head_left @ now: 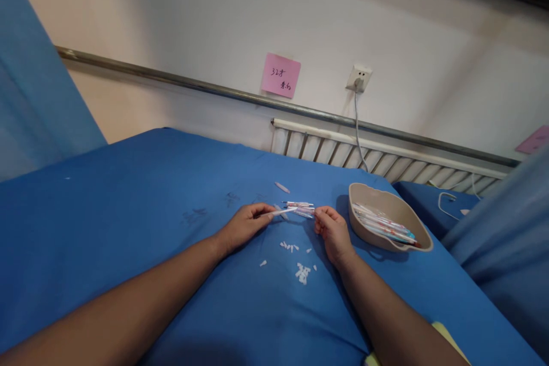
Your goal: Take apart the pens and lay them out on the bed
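My left hand (251, 220) is closed on a slim white pen-like stick (283, 212) that points to the right. Opposite it, my right hand (331, 229) has its thumb and fingers pinched together; whatever they may hold is too small to make out. Between and just beyond the hands, several slender pens (300, 205) with reddish markings lie on the blue cloth (206, 297). One pale pinkish barrel (282, 187) rests apart, farther back. Nearer to me are a loose row of small white cone-shaped pieces (289, 246) and a little heap of white pieces (302, 273).
A beige plastic basket (414, 223) full of pens stands right of my right hand. Behind the bed-like surface are a radiator (326, 148), a metal rail (206, 87) and a socket (359, 77) with a plugged cord. Blue curtains (38, 80) hang at both sides. Something yellow lies under my right forearm.
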